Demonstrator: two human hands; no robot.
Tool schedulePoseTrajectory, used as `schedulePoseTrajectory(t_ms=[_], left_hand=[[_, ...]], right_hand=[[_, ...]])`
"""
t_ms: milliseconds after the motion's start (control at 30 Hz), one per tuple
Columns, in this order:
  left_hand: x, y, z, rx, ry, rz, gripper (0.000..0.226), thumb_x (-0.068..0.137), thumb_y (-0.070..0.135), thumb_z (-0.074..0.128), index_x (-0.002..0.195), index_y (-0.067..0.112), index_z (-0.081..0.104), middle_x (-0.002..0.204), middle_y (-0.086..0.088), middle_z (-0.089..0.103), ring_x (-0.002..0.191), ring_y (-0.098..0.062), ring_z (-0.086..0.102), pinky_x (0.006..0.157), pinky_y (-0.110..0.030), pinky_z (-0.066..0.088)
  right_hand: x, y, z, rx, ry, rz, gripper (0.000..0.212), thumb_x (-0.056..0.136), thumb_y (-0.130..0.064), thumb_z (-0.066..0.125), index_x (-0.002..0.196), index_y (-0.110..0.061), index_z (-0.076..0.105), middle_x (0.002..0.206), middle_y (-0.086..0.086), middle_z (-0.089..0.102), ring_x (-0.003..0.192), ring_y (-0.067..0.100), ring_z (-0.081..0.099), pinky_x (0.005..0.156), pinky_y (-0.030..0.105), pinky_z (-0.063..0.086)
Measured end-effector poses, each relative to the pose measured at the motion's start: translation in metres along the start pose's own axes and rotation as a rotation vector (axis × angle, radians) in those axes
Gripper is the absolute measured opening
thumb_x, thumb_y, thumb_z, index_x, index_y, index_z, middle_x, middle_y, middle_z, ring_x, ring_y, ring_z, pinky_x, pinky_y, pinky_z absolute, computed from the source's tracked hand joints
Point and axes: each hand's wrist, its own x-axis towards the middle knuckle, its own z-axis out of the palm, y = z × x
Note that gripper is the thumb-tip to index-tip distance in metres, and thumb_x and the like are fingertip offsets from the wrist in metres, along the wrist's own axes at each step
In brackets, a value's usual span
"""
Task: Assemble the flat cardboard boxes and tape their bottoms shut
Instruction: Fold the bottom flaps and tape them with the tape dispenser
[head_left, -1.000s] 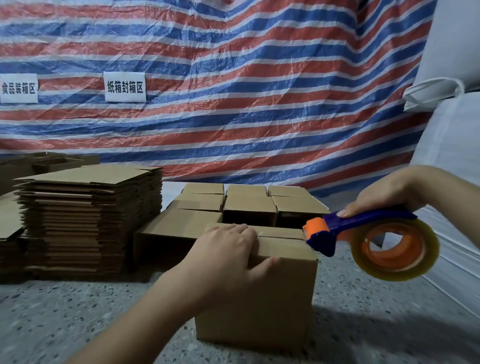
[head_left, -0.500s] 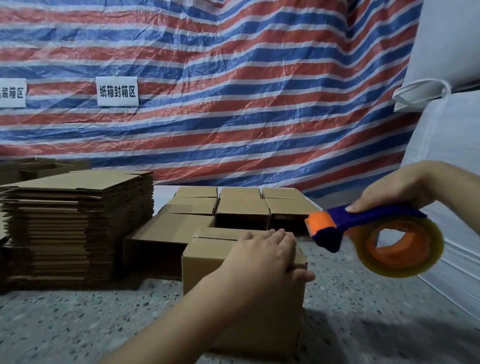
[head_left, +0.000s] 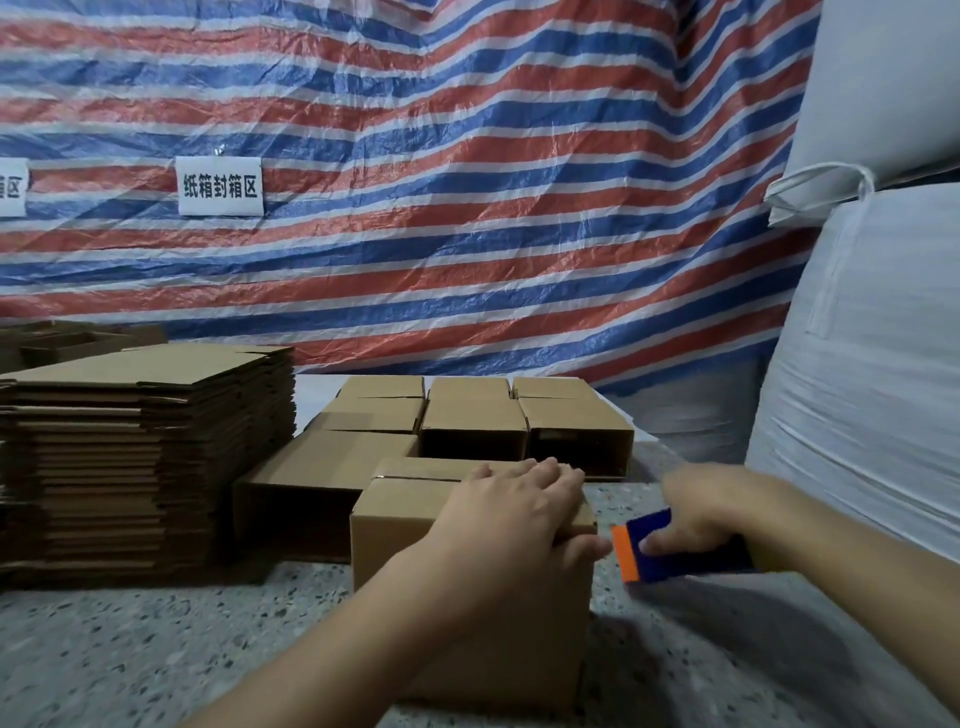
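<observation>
Gripping tape dispenser (head_left: 670, 551), right hand (head_left: 711, 509); left hand (head_left: 514, 514) presses flat on box (head_left: 415, 525).

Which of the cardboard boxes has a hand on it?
The nearest box, standing alone in front; the left hand presses its top flaps. The other boxes behind go untouched.
</observation>
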Motion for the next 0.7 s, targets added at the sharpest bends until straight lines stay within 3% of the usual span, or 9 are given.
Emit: schedulePoseTrajectory(t_ms=[100, 200, 300, 367, 467, 533, 600, 633, 700], left_hand=[[-0.001, -0.001, 0.001, -0.007, 0.043, 0.016, 0.066, 0.096, 0.065, 0.031, 0.150, 0.027, 0.030, 0.156, 0.002, 0.033, 0.145, -0.018, 0.026, 0.117, -0.045, 0.026], [-0.002, -0.001, 0.003, -0.015, 0.064, 0.016, 0.064, 0.096, 0.065, 0.032, 0.148, 0.027, 0.033, 0.154, 0.002, 0.037, 0.144, -0.018, 0.029, 0.115, -0.045, 0.028], [-0.002, 0.000, 0.003, -0.015, 0.085, 0.018, 0.064, 0.096, 0.065, 0.032, 0.147, 0.027, 0.034, 0.153, 0.002, 0.039, 0.143, -0.018, 0.031, 0.114, -0.044, 0.030], [-0.002, -0.001, 0.003, -0.022, 0.093, 0.019, 0.064, 0.095, 0.065, 0.031, 0.147, 0.027, 0.035, 0.152, 0.002, 0.040, 0.142, -0.018, 0.032, 0.114, -0.044, 0.031], [-0.003, -0.001, 0.004, -0.019, 0.093, 0.019, 0.065, 0.095, 0.066, 0.030, 0.148, 0.028, 0.033, 0.154, 0.002, 0.038, 0.143, -0.017, 0.030, 0.115, -0.044, 0.029], [-0.002, -0.001, 0.004, -0.005, 0.098, 0.017, 0.065, 0.095, 0.066, 0.031, 0.148, 0.028, 0.033, 0.153, 0.002, 0.038, 0.143, -0.017, 0.030, 0.115, -0.043, 0.028], [-0.002, -0.001, 0.004, 0.012, 0.103, 0.022, 0.063, 0.096, 0.064, 0.032, 0.147, 0.028, 0.034, 0.152, 0.002, 0.039, 0.143, -0.017, 0.031, 0.113, -0.043, 0.030], [-0.002, -0.001, 0.004, 0.018, 0.106, 0.025, 0.062, 0.096, 0.064, 0.032, 0.147, 0.028, 0.035, 0.153, 0.002, 0.039, 0.143, -0.017, 0.031, 0.113, -0.043, 0.030], [-0.002, -0.001, 0.004, 0.019, 0.110, 0.024, 0.061, 0.097, 0.063, 0.032, 0.147, 0.027, 0.035, 0.154, 0.002, 0.038, 0.144, -0.018, 0.030, 0.113, -0.044, 0.029]], right_hand=[[0.005, -0.003, 0.040, 0.089, 0.291, 0.013, 0.052, 0.082, -0.079, 0.053, 0.091, -0.028, 0.058, 0.080, -0.011, 0.060, 0.071, 0.006, 0.057, 0.056, 0.025, 0.043], [0.004, -0.010, 0.079, 0.171, 0.370, 0.038, 0.052, 0.086, -0.079, 0.046, 0.086, -0.028, 0.057, 0.077, -0.011, 0.059, 0.070, 0.006, 0.059, 0.054, 0.024, 0.044], [-0.001, -0.014, 0.099, 0.174, 0.424, 0.055, 0.059, 0.088, -0.082, 0.034, 0.084, -0.027, 0.056, 0.081, -0.010, 0.061, 0.077, 0.010, 0.063, 0.061, 0.028, 0.046], [-0.007, -0.017, 0.095, 0.174, 0.413, 0.105, 0.072, 0.087, -0.085, 0.019, 0.080, -0.025, 0.058, 0.078, -0.009, 0.061, 0.071, 0.011, 0.059, 0.070, 0.031, 0.047], [-0.018, -0.023, 0.069, 0.249, 0.537, 0.144, 0.087, 0.083, -0.084, 0.000, 0.090, -0.023, 0.062, 0.087, -0.003, 0.065, 0.080, 0.017, 0.060, 0.080, 0.037, 0.047], [-0.025, -0.030, 0.053, 0.635, 0.525, 0.028, 0.087, 0.086, -0.079, 0.005, 0.090, -0.015, 0.063, 0.083, 0.005, 0.066, 0.077, 0.021, 0.062, 0.076, 0.040, 0.052], [-0.034, -0.044, 0.042, 1.180, 0.276, -0.049, 0.074, 0.098, -0.069, 0.021, 0.092, -0.011, 0.066, 0.080, 0.008, 0.068, 0.073, 0.021, 0.063, 0.069, 0.036, 0.050], [-0.040, -0.051, 0.039, 1.369, 0.137, -0.060, 0.068, 0.101, -0.065, 0.026, 0.094, -0.011, 0.067, 0.081, 0.006, 0.068, 0.074, 0.019, 0.063, 0.071, 0.034, 0.049], [-0.047, -0.063, 0.035, 1.560, 0.053, -0.101, 0.062, 0.102, -0.063, 0.030, 0.103, -0.012, 0.065, 0.093, 0.008, 0.069, 0.086, 0.021, 0.064, 0.084, 0.037, 0.051]])
